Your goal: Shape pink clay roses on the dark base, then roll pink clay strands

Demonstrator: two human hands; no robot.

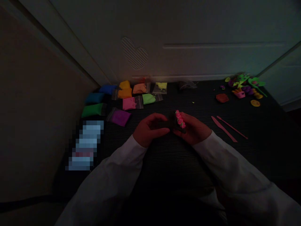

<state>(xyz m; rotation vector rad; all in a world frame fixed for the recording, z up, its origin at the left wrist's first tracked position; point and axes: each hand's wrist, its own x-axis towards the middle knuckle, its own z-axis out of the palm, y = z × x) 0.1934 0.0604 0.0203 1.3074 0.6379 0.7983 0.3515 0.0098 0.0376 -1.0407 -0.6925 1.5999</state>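
Close together above the dark table, both hands are around a small dark clay-like piece [172, 120] trimmed with pink roses [180, 118] and bits of green. My right hand [196, 127] is closed on it from the right, fingers behind and thumb below the roses. From the left, my left hand [148, 128] curves around its dark side, with fingertips and thumb at its edge. The dim light hides the exact outline of the dark part. Right of the hands lie a pink plastic knife [223, 128] and a thin pink modelling stick [231, 126].
Bags of coloured clay lie back left, among them purple [120, 117], pink [129, 103] and green [92, 110]. A lit, blurred screen [86, 146] is at the left. Small clay flowers [256, 82] and a reddish lump [222, 98] sit back right. A white panel [199, 61] stands behind.
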